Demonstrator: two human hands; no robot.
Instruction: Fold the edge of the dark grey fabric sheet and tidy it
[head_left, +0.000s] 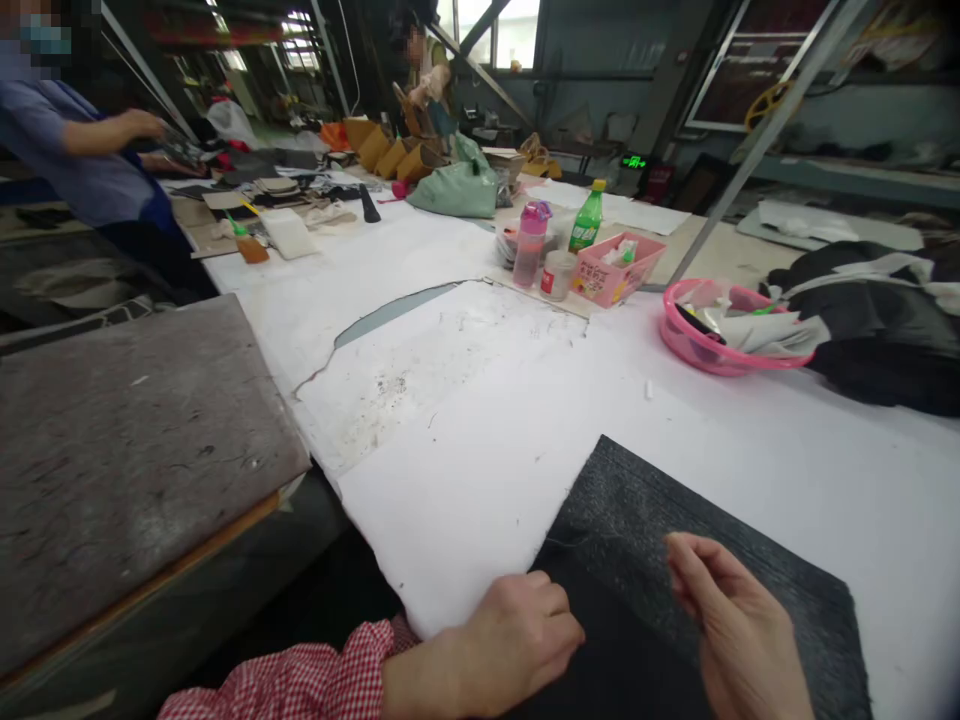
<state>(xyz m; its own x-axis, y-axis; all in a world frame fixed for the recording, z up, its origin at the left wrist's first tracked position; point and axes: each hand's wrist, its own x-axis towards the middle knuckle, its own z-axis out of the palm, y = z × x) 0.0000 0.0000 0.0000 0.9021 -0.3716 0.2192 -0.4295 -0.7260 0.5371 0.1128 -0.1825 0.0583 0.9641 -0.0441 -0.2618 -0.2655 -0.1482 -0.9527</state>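
A dark grey piece of fabric point(675, 530) lies on the white-covered table point(465, 440) right in front of me. My left hand point(517, 640), in a red checked sleeve, rests on the fabric's near left edge with its fingers curled under. My right hand point(739, 625) hovers over the fabric to the right, fingers bent and pressed together as in a pinch; what they hold, if anything, is too small to see.
A pink basin point(712, 350) with papers, a pink basket point(619, 270), a pink bottle point(531, 245), a green bottle point(587, 215) and a white jar point(556, 275) stand further back. Dark cloth point(877, 320) is piled at right. A grey padded board point(127, 450) lies left. Two people work at the far end.
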